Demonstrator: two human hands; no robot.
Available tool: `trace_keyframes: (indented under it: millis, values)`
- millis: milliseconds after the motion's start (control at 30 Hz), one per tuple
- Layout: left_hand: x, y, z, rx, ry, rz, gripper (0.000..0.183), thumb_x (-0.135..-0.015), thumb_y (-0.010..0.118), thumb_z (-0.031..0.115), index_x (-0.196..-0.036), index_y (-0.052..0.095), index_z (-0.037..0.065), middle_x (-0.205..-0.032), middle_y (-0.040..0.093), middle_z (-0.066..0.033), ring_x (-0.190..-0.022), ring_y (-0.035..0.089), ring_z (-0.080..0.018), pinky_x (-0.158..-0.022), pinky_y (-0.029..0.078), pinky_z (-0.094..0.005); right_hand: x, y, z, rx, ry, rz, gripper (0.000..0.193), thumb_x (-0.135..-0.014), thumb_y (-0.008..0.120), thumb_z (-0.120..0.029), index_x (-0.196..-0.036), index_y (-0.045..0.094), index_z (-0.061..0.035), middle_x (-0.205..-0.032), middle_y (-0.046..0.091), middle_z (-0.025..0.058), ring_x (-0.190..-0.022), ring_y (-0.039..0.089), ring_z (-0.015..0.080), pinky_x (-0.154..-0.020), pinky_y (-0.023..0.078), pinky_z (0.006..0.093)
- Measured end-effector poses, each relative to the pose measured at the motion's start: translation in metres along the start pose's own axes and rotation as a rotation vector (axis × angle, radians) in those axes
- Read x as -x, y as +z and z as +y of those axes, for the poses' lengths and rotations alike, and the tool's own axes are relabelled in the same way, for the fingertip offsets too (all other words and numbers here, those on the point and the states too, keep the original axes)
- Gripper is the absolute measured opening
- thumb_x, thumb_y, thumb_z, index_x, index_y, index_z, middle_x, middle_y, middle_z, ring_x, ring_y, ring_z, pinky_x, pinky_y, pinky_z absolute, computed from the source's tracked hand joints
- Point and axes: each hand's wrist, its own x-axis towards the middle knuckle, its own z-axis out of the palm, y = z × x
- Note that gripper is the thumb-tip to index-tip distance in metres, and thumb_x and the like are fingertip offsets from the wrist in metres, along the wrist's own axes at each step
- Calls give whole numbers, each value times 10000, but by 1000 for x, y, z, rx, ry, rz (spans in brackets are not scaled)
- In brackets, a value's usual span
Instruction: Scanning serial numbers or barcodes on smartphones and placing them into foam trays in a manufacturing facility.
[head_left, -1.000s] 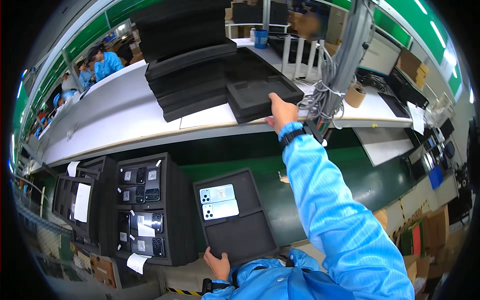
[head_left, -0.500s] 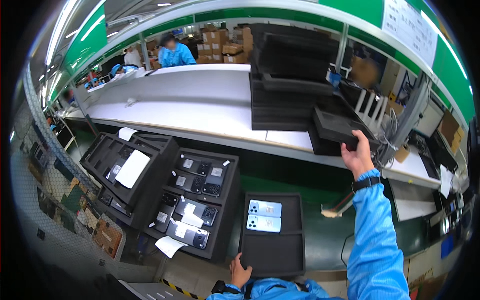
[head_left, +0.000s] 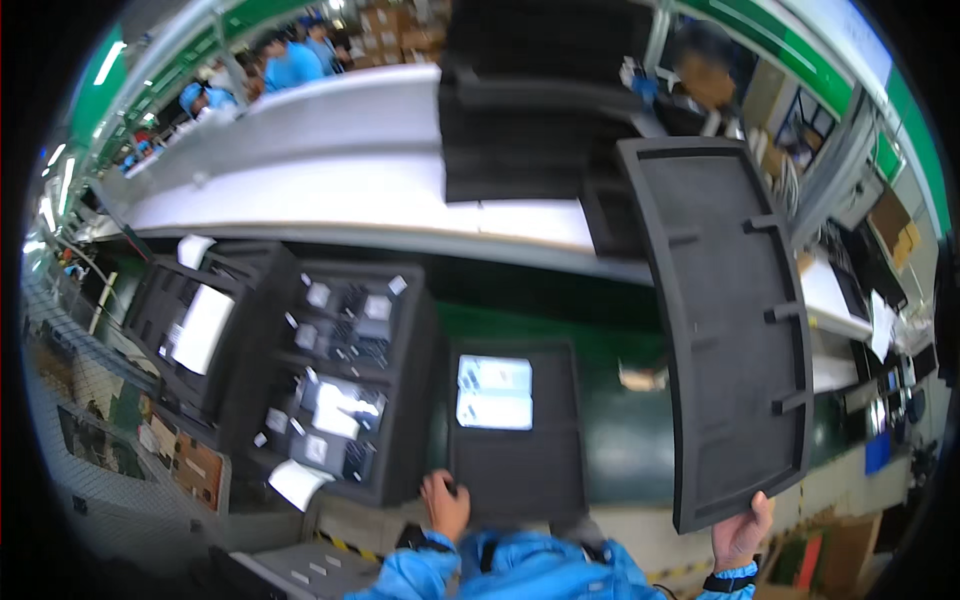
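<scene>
Raised at the right, an emptied-looking black foam tray [head_left: 728,300] with ribbed inner walls stands steeply tilted, with my right hand [head_left: 740,535] closed on its lower edge. Before me lies another black foam tray [head_left: 520,475], holding two light blue phones [head_left: 495,392] in its far part; blur hides their details. My left hand [head_left: 446,508] is closed around this tray's near left edge. To the left of it, a deep black foam tray stack [head_left: 405,400] carries several dark phones [head_left: 345,405] with small white labels and paper slips.
At the far left a tilted stack of black trays [head_left: 240,340] bears a white sheet [head_left: 204,330]. A white workbench [head_left: 300,195] runs across the back, with a tall pile of black foam trays [head_left: 520,140] on it. Several people in blue [head_left: 290,65] are beyond it.
My right hand has lifted a black foam tray off the bench pile and brought it down and toward me, now tilted up. My left hand remains at the phone tray's edge. The view has shifted.
</scene>
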Motion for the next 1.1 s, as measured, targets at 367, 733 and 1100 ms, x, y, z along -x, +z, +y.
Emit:
trace_keyframes:
  millis: [367, 733, 1100]
  values:
    - [-45, 56, 105, -233, 275, -169, 499, -763, 690, 111, -1239, 561, 38, -1291, 490, -201, -1220, 447, -419, -1025, 399, -510, 46, -335, -18, 928, 153, 891, 422, -1022, 555, -238, -1353, 546, 24, -1245, 640, 148, -1082, 618, 255, -984, 472, 366]
    - [67, 96, 126, 72, -254, -118, 575, -813, 688, 134, -1350, 516, 18, -1361, 506, -234, -1267, 499, -390, -1079, 409, -458, -220, -404, 31, 1968, -61, 500, 373, -936, 609, -154, -1246, 604, 55, -1232, 627, 241, -1127, 607, 360, -992, 468, 400]
    - [-51, 111, 170, 1349, -820, 123, 772, -913, 568, 510, -1530, 305, 129, -1613, 152, -175, -1488, 175, -292, -1209, 139, -430, -195, 19, 293, 976, -133, -934, 342, -851, 644, -99, -1191, 632, -57, -1158, 648, 156, -1091, 612, 331, -953, 493, 420]
